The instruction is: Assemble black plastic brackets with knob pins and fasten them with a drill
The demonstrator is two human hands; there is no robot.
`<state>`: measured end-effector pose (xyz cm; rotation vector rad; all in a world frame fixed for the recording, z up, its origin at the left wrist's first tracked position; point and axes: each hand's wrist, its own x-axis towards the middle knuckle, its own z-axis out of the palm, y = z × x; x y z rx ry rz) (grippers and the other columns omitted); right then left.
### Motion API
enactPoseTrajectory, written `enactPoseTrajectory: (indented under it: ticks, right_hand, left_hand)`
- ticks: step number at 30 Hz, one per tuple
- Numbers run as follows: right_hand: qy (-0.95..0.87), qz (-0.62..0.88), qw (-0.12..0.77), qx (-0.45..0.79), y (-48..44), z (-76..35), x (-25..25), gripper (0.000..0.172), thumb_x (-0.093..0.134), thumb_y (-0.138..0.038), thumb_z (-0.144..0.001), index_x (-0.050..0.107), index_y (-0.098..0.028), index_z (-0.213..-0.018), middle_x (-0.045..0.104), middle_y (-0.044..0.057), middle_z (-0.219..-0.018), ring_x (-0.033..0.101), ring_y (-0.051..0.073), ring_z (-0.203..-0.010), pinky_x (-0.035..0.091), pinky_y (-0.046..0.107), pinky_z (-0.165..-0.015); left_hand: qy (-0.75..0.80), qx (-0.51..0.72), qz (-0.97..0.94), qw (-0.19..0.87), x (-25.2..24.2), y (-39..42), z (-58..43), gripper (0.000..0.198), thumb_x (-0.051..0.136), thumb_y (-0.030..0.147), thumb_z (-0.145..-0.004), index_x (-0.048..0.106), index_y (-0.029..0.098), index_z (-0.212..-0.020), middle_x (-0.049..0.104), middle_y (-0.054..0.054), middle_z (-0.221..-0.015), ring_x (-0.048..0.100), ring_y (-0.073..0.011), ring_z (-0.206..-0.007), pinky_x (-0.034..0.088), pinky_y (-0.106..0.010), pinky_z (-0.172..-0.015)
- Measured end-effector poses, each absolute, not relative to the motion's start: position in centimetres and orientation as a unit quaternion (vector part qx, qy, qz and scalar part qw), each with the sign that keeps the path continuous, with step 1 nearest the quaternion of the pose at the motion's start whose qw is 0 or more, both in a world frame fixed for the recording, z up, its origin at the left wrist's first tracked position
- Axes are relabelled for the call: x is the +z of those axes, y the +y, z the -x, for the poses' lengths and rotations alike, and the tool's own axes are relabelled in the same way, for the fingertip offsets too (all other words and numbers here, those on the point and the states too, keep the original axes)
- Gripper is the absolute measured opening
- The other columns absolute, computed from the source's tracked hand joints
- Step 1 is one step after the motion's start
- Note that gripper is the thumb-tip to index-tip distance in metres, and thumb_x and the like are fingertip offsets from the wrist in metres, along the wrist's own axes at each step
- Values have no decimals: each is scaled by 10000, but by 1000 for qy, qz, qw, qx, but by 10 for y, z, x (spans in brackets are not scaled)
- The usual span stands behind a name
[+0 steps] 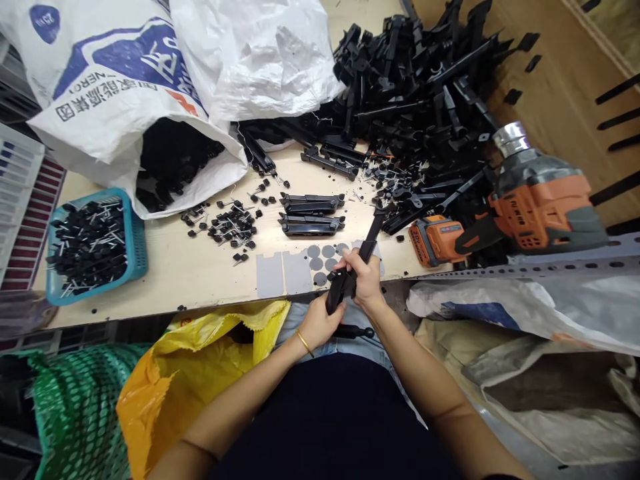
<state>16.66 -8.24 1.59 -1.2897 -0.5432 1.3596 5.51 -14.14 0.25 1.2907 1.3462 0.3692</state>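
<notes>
Over the table's front edge, my left hand [320, 323] is closed round the lower end of a black plastic part [335, 293]. My right hand [368, 279] grips a long black plastic arm [372, 237], with its forked end pointing up and away from me. The two pieces meet between my hands; whether they are joined I cannot tell. Another black arm [356, 331] lies across my lap below them. Just beyond my hands, grey sheet pieces with round discs [316, 263] lie on the table. Two folded black assemblies [313, 225] rest side by side farther back.
A large heap of black parts [415, 73] covers the back right. An orange cordless power tool [540, 200] lies at the right. Black-headed screws [233, 225] are scattered left of centre, near a blue basket [137, 247] of them. White sacks [115, 87] stand behind; a yellow sack [200, 353] hangs below.
</notes>
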Motion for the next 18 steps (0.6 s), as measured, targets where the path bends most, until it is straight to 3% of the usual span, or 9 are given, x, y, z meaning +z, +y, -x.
enactPoseTrajectory:
  ticks: [3,6,9,11,13,18]
  right_hand:
    - [-242,559,502,614,-82,-170,12,347,682,-359,-627,453,-190,-427,585,5,-445,518,99,-431,407,219,-457]
    - [-230,564,516,602,-84,-170,9,346,688,-362,-631,454,-192,-440,579,-1,-442,524,102,-427,424,225,-463]
    - [-232,571,548,565,-92,-161,14,361,689,-388,-681,464,-197,-474,588,-8,-468,539,106,-429,448,230,-470]
    - [-254,568,534,573,-97,-153,22,378,684,-421,-718,478,-197,-493,607,-3,-501,533,106,-416,449,235,-451]
    - [-279,561,517,583,-102,-147,32,374,678,-446,-745,512,-197,-522,621,1,-526,532,108,-411,456,241,-443]
    - [-317,572,538,531,-112,-137,40,327,663,-443,-788,609,-189,-590,618,7,-551,583,127,-492,483,248,-496]
  left_hand:
    - [550,131,-562,603,-3,-142,-49,132,541,303,-827,531,210,-734,635,-6,-578,624,-194,-575,457,-283,-579]
    - [544,133,-559,612,-7,-138,-38,200,573,394,-811,553,197,-780,626,-14,-603,613,-191,-582,459,-295,-596]
    - [467,170,-522,694,-1,-130,-24,556,654,621,-703,591,165,-1016,665,-58,-784,622,-193,-662,482,-315,-645]
    - [417,212,-451,760,7,-127,-18,843,555,811,-656,557,150,-1179,668,-100,-877,622,-197,-688,489,-325,-641]
    - [422,244,-386,783,16,-128,-17,994,375,915,-655,530,130,-1244,662,-122,-865,610,-195,-665,479,-329,-608]
    - [487,236,-365,758,18,-136,-26,1005,162,936,-681,587,149,-1139,635,-95,-721,568,-186,-594,458,-333,-561]
